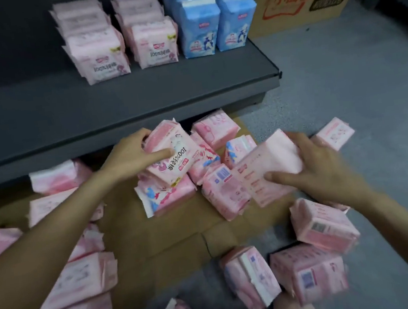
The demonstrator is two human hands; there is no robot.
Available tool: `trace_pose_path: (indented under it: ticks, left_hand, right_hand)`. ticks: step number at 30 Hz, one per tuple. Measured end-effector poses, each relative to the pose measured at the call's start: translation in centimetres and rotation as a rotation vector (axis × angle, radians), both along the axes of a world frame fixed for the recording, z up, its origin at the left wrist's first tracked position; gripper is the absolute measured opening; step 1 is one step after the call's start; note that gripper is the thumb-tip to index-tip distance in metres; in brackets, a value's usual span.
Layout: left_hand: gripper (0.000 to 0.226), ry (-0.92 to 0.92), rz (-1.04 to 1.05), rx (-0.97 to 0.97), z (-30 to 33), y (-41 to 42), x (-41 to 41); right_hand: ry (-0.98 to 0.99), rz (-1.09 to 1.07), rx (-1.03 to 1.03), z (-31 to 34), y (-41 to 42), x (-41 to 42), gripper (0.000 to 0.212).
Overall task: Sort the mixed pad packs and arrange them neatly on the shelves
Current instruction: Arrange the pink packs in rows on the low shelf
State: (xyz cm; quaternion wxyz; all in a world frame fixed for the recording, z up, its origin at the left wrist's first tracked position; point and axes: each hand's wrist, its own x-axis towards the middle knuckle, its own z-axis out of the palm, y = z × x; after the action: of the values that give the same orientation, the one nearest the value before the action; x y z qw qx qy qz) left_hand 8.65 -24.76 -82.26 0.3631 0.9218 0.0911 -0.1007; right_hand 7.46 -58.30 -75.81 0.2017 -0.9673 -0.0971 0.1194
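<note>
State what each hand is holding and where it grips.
The left hand grips a pink pack by its left edge, thumb across the front. The right hand holds another pink pack by its right end.

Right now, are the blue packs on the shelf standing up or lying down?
Standing up. The blue packs stand on end in two rows on the shelf, printed fronts facing out.

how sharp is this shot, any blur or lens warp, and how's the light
Head view: dim, flat light, the shelf dark grey; the right hand and its pink pack are motion-smeared; the left hand's pack prints legibly; wide-angle bend curves the shelf edge; corners go soft and dark.
</note>
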Motion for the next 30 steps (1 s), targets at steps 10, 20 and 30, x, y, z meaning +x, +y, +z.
trace_pose_path:
  ticks: [10,20,30]
  left_hand:
    - [0.061,0.115,0.088,0.082,-0.1,4.3,-5.0]
    - [0.064,0.112,0.104,0.172,-1.0,4.2,-6.0]
    - [0.069,0.086,0.095,0.196,-1.7,4.1,-6.1]
  right_hand:
    - [0.123,0.064,0.377,-4.5,7.3,1.5,0.096]
    - [-0.378,0.749,0.027,-8.7,6.1,-0.9,0.041]
    - [0.193,0.233,0.030,-6.7,10.5,1.6,0.114]
